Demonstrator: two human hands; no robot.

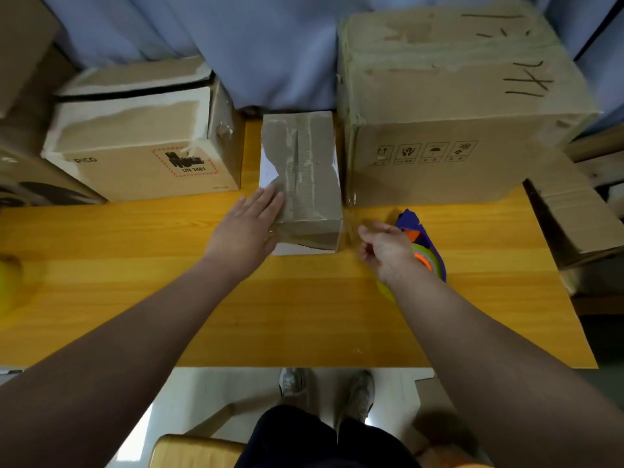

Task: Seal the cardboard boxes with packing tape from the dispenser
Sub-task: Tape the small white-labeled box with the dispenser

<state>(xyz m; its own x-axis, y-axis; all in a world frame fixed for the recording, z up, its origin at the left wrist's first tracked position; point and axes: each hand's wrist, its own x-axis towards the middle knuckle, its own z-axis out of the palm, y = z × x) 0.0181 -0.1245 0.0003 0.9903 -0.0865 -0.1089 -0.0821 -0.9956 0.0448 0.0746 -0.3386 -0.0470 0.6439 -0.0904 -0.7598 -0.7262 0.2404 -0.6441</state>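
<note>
my left hand (246, 228) lies with straight fingers, close together, against the near left corner of the small box (304, 177), mid-table between 2 bigger boxes (141, 146). i judge it light, stiff and worn; better to press it from the top. my right hand (385, 251) curls over the tape dispenser (426, 255); if it pinches tape, i cannot tell. the yellow table (135, 265) looks smooth, so the box may slide. a blue curtain (270, 45) hangs behind.
</note>
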